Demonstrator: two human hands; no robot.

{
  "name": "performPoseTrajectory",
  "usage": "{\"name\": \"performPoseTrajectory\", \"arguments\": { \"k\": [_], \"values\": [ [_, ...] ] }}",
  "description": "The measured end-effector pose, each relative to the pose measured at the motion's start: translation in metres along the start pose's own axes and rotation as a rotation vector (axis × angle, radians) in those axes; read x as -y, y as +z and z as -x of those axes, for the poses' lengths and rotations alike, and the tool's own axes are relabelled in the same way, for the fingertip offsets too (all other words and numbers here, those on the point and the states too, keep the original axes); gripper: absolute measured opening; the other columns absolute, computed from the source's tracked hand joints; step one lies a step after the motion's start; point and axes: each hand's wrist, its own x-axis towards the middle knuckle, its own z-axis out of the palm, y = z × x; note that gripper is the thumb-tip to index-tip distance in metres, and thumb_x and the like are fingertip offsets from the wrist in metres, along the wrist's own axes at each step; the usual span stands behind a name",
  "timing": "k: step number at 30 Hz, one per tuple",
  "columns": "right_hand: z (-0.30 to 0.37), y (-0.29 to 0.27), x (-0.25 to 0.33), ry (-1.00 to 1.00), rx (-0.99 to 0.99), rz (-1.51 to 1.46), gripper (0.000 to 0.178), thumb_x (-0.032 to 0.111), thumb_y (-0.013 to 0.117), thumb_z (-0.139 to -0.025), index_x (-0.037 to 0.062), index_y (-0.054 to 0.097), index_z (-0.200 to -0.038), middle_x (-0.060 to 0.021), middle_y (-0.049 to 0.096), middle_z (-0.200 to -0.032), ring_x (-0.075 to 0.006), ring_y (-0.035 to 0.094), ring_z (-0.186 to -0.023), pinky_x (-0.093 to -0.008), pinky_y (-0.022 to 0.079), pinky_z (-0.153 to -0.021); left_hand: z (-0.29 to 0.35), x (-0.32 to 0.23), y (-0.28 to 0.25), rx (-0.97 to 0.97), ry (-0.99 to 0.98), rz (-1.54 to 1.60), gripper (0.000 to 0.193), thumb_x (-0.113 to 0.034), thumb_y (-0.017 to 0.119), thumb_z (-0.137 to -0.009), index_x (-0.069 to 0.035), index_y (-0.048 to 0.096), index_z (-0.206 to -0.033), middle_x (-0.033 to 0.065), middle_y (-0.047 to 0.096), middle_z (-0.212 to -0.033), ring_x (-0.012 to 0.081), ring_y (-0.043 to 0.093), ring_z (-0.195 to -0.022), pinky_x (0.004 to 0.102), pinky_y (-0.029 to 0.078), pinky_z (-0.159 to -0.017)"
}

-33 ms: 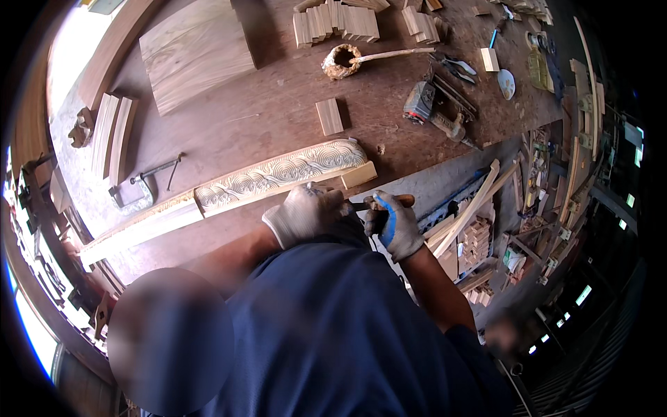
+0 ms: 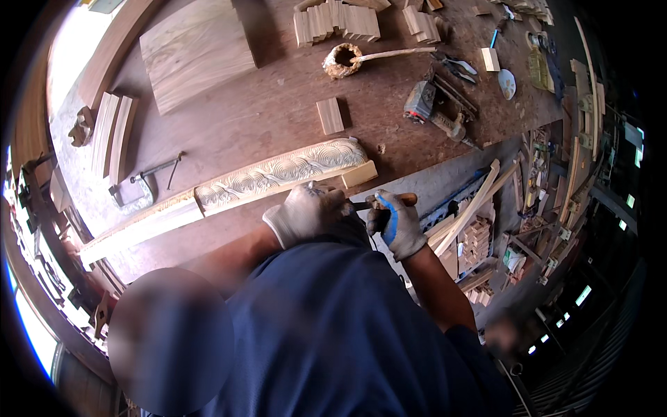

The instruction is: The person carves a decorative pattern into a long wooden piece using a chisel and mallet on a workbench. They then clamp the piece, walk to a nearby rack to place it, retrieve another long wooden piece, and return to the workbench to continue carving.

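In my right hand (image 2: 397, 226), gloved in grey with a blue patch, the fingers are closed around a slim wooden-handled tool (image 2: 407, 199). Its dark shaft runs left to my left hand (image 2: 306, 212), also in a grey glove, whose fingers are curled closed at the far end. The tool's tip is hidden there, so its exact kind does not show. Both hands are at the near edge of the workbench, in front of my body. Just beyond them lies a long pale board carved with swirls (image 2: 278, 172), with a small wood block (image 2: 359, 174) against its right end.
On the brown workbench (image 2: 278, 104) lie a metal clamp (image 2: 135, 194), curved wood strips (image 2: 114, 139), a flat panel (image 2: 198, 55) and a loose block (image 2: 330, 116). A pot with a stick (image 2: 340, 62), a nail gun (image 2: 434, 111) and stacked wood pieces (image 2: 337, 24) are farther off.
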Motion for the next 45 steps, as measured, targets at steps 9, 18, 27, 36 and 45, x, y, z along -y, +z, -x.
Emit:
{"name": "performPoseTrajectory", "arguments": {
  "k": [9, 18, 27, 36, 45],
  "values": [
    [-0.033, -0.040, 0.021, -0.197, -0.266, -0.102, 0.024, 0.030, 0.067, -0.096, 0.0067, 0.068, -0.091, -0.0008, 0.060, -0.066, -0.0147, 0.057, -0.052, -0.0301, 0.048, -0.047, 0.010, 0.010, -0.009, -0.321, -0.068, 0.061, 0.023, -0.014, 0.073, -0.092, -0.004, 0.057, -0.079, 0.0164, 0.059, -0.071, 0.0356, 0.059, -0.064, 0.0449, 0.048, -0.059],
    [-0.055, -0.037, 0.056, -0.566, -0.049, 0.652, 0.011, 0.002, 0.072, -0.088, 0.0007, 0.073, -0.099, -0.0025, 0.073, -0.093, -0.0082, 0.067, -0.080, -0.0238, 0.056, -0.073, 0.044, 0.090, -0.026, -0.533, -0.219, -0.478, 0.046, -0.020, 0.077, -0.083, -0.006, 0.062, -0.125, 0.0148, 0.063, -0.127, 0.0381, 0.056, -0.119, 0.0505, 0.044, -0.100],
    [-0.060, -0.019, 0.055, -0.614, 0.073, 0.887, 0.015, 0.002, 0.073, -0.086, 0.0012, 0.073, -0.101, -0.0051, 0.076, -0.100, -0.0127, 0.070, -0.094, -0.0298, 0.056, -0.088, 0.052, 0.097, -0.019, -0.485, -0.217, -0.560, 0.041, -0.022, 0.074, -0.085, -0.005, 0.065, -0.121, 0.0152, 0.062, -0.128, 0.0384, 0.054, -0.123, 0.0534, 0.042, -0.104],
    [-0.063, -0.013, 0.053, -0.656, 0.099, 1.003, 0.019, 0.003, 0.075, -0.083, 0.0039, 0.074, -0.102, -0.0075, 0.076, -0.101, -0.0177, 0.072, -0.097, -0.0324, 0.055, -0.091, 0.052, 0.097, -0.020, -0.491, -0.213, -0.556, 0.041, -0.021, 0.073, -0.083, -0.006, 0.065, -0.121, 0.0153, 0.061, -0.127, 0.0386, 0.054, -0.122, 0.0538, 0.042, -0.104],
    [-0.054, -0.009, 0.060, -0.821, 0.194, 1.116, 0.026, -0.001, 0.075, -0.081, 0.0044, 0.074, -0.107, -0.0089, 0.074, -0.104, -0.0225, 0.072, -0.098, -0.0342, 0.056, -0.089, 0.051, 0.098, -0.019, -0.505, -0.214, -0.561, 0.041, -0.021, 0.073, -0.083, -0.006, 0.066, -0.120, 0.0153, 0.062, -0.127, 0.0386, 0.054, -0.123, 0.0539, 0.043, -0.103]
  ]
}}
